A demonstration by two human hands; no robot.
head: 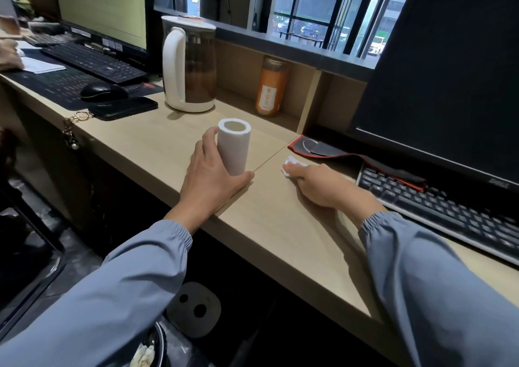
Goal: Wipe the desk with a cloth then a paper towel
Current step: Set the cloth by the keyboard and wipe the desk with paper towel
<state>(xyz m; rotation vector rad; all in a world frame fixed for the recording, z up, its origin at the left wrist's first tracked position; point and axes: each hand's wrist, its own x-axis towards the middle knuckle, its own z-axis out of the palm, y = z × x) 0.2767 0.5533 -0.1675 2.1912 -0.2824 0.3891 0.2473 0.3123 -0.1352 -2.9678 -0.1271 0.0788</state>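
a small folded white paper towel (292, 165) is pressed flat onto the pale wooden desk (280, 226) by the right hand (320, 184). the fingers are curled down over the towel, so that only its far and left edges are seen beyond the fingertips; the rest is hidden under the hand. whether the fingers are held close together or slightly apart cannot be told from this angle. the towel lies just right of the seam between two desk panels and just in front of a red-edged black mat (337, 153), apart from it.

an upright white paper roll (234, 146) is held by the left hand (213, 175). the thumb is laid along the desk at the foot of the roll on the near side, and the fingers are wrapped round its left and far side, with the forefinger seen near the top rim. the roll stands on the desk just left of the seam.

a black keyboard (438, 212) is seen to the right of the right hand, under a dark monitor (449, 71). a white kettle (189, 63) and an orange bottle (271, 88) stand farther back.
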